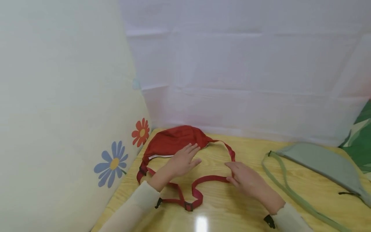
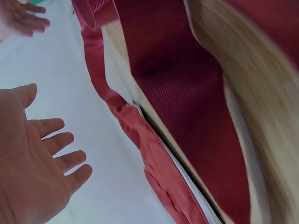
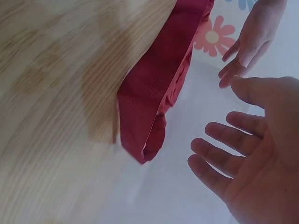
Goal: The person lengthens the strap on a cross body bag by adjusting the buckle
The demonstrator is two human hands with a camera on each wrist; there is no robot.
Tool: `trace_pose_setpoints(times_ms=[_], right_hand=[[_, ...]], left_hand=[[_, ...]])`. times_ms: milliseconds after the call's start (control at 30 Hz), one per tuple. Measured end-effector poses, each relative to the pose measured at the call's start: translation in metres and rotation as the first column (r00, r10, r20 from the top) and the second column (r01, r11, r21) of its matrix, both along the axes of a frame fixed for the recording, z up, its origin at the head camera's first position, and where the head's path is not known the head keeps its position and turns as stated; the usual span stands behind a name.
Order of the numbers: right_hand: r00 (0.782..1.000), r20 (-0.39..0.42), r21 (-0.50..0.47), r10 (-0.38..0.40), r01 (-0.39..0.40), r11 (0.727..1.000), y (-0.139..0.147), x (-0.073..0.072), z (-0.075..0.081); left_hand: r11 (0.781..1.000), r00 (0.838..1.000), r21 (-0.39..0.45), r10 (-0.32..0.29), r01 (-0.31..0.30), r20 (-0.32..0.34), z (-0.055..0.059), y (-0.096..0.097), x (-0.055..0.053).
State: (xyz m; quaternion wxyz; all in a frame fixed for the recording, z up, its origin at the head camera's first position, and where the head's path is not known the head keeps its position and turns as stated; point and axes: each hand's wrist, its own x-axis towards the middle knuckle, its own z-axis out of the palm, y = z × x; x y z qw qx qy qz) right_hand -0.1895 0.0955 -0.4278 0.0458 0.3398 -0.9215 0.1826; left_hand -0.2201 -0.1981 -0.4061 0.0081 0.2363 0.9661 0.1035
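Observation:
A red waist bag [image 1: 174, 138] lies on the wooden table near the back left corner, its zip edge toward me. Its dark red strap [image 1: 211, 178] loops forward across the tabletop, with a black adjuster [image 1: 188, 206] along it. My left hand [image 1: 182, 162] hovers over the bag's front edge with fingers extended. Spread fingers and a bare palm of the left hand [image 2: 37, 158] show in the left wrist view. My right hand [image 1: 249, 180] is above the strap's right side. In the right wrist view the right hand [image 3: 261, 149] has loosely extended fingers and holds nothing.
On the right of the table [image 1: 249, 148] lies a grey-green waist bag [image 1: 321, 161] with a green strap [image 1: 301, 199]. A black buckle piece [image 1: 270, 221] is beside my right wrist. White sheeting [image 1: 232, 64] hangs behind, and a flower-patterned panel [image 1: 72, 96] stands at left.

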Motion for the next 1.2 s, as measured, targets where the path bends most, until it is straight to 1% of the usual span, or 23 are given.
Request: trace_pose_setpoints(times_ms=[67,200,267,467,633,733,867,933,1000,1100,1200], right_hand=[[1.000,-0.023,-0.006,-0.011,0.011,1.000,0.006,-0.001,-0.002],[0.997,-0.068,-0.028,-0.028,0.026,0.999,0.020,-0.003,-0.006],[0.997,-0.070,-0.048,-0.040,0.036,0.998,0.028,-0.004,-0.007],[0.993,-0.047,-0.057,-0.104,0.101,0.993,0.052,-0.002,-0.009],[0.988,-0.032,-0.083,-0.151,0.147,0.986,0.076,0.000,-0.011],[0.984,-0.049,-0.095,-0.169,0.164,0.982,0.091,0.001,-0.013],[0.977,-0.097,-0.085,-0.189,0.181,0.980,0.106,0.001,-0.017],[0.973,-0.104,-0.077,-0.205,0.198,0.977,0.113,0.001,-0.017],[0.969,-0.084,-0.062,-0.232,0.227,0.972,0.119,0.002,-0.017],[0.963,-0.027,-0.047,-0.269,0.268,0.962,0.129,0.004,-0.015],[0.952,0.016,-0.029,-0.306,0.307,0.951,0.139,0.006,-0.015]], left_hand=[[1.000,1.000,-0.003,-0.011,0.011,0.000,-0.001,0.006,0.001],[0.999,0.999,-0.006,-0.048,0.048,-0.025,-0.003,0.021,0.002],[0.997,0.997,-0.023,-0.071,0.070,-0.038,-0.004,0.030,0.002],[0.988,0.989,-0.091,-0.130,0.123,-0.071,-0.006,0.056,0.005],[0.981,0.981,-0.122,-0.165,0.153,-0.101,-0.009,0.078,0.005],[0.979,0.982,-0.133,-0.168,0.155,-0.085,-0.012,0.090,0.006],[0.981,0.987,-0.121,-0.154,0.149,-0.036,-0.017,0.109,0.006],[0.982,0.989,-0.116,-0.150,0.147,-0.017,-0.017,0.118,0.007],[0.984,0.989,-0.108,-0.144,0.145,0.010,-0.017,0.127,0.008],[0.983,0.990,-0.121,-0.137,0.141,0.038,-0.016,0.142,0.010],[0.981,0.990,-0.132,-0.134,0.139,0.049,-0.016,0.157,0.012]])
